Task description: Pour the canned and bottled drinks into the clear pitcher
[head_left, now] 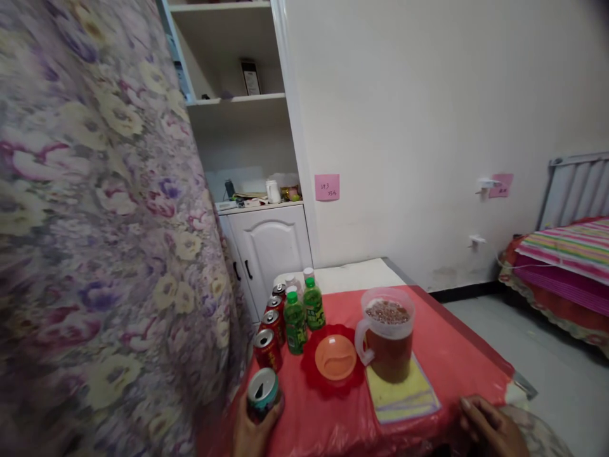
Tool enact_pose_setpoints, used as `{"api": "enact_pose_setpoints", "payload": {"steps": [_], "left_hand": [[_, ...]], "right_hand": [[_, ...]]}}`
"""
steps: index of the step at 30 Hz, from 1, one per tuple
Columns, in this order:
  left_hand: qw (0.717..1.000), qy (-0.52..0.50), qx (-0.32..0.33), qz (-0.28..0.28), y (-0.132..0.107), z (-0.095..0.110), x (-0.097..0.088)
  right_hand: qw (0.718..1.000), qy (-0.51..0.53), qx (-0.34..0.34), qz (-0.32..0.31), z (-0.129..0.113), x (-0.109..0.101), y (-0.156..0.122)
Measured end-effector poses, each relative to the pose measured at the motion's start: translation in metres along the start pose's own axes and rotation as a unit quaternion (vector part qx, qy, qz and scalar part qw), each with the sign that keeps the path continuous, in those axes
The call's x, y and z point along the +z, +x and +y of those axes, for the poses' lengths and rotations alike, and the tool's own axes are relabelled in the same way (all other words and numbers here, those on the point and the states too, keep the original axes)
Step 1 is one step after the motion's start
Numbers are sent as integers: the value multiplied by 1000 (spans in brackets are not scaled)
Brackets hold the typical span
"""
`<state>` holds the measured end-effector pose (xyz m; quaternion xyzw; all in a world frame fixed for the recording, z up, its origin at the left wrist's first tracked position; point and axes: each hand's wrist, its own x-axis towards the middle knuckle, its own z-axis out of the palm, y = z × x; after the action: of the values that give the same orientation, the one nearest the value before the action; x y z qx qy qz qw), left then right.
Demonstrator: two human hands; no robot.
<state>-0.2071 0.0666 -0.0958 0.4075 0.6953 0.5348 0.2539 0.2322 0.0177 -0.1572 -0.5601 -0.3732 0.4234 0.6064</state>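
My left hand (254,431) is closed around a teal-topped drink can (263,388) at the near left edge of the table. The can stands upright, its top opened. Behind it a row of dark red cans (267,350) runs away from me, beside two green-capped bottles (295,324) with green labels. My right hand (492,426) rests by the near right edge, fingers loosely stretched and slightly bent, with nothing seen in them. Between the hands are an orange dish (335,357) on a red scalloped plate (311,374) and a clear handled pitcher (390,349) of foamy brown liquid.
The pitcher stands on a yellow cloth (404,400) over the red table cover (442,349). White-capped bottles (309,273) stand behind the green ones. A floral curtain (118,254) hangs at the left, by a white cabinet (271,254). A bed (566,273) is far right.
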Motion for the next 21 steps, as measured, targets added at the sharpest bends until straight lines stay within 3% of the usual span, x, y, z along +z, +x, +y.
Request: {"api": "enact_pose_setpoints", "payload": {"steps": [6,12,21], "left_hand": [[999,16,32,-23,-7,-9,1],[996,62,22,-65,-8,-9,3],[995,95,18,-11,14,-32,8]], "right_hand": [[999,-31,-7,-16,-7,-9,0],[999,5,17,-47,-17,3,-4],[998,17,26,-63,-12,10,-7]]}}
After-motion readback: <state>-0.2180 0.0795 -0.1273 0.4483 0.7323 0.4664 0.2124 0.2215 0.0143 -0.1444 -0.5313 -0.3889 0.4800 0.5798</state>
